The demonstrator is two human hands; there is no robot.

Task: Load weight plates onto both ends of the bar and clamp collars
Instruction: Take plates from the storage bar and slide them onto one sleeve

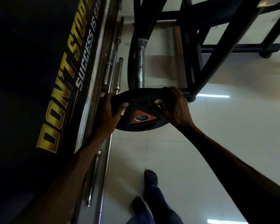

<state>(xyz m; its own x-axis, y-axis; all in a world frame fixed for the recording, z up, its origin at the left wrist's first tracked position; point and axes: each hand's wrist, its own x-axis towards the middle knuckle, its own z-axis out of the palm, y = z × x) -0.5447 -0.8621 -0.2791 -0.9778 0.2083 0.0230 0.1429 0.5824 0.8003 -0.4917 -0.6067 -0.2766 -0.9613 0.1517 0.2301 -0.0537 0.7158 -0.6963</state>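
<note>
Both hands are on the weight plate (pixel 140 110) here, carrying it out in front of the body above the pale tiled floor (pixel 233 135); the left hand (pixel 108 113) is gripping the rim on its side, fingers curled through a grip slot with the fingertips showing on the near face; the right hand (pixel 174 105) is doing the same on the opposite rim, thumb and fingers wrapped tight round the edge; neither hand is nearer than the other, they are sharing the load evenly.

Now the relation that matters, as I judge it: the plate's centre hole (pixel 141 118) is sitting between the two hands, facing back toward the person; just beyond the plate, the steel sleeve of the bar (pixel 140 68) is running straight away from it, its long axis pointing at the plate's far face; the sleeve's end is hidden behind the plate, so I cannot tell whether it is already entering the hole; the hole and that axis are looking close to lined up.

The plate itself is looking black and rubbery, round, with cut-out grip slots and an orange triangular patch around a bright metal-ringed hole; it is tilting, top edge leaning away.

Beside the plate, toward the dark lettered wall banner (pixel 63 86), spare bars (pixel 111 68) are lying along the skirting; beyond the plate, a dark bench frame (pixel 217 46) is standing; no collar is showing anywhere.
</note>
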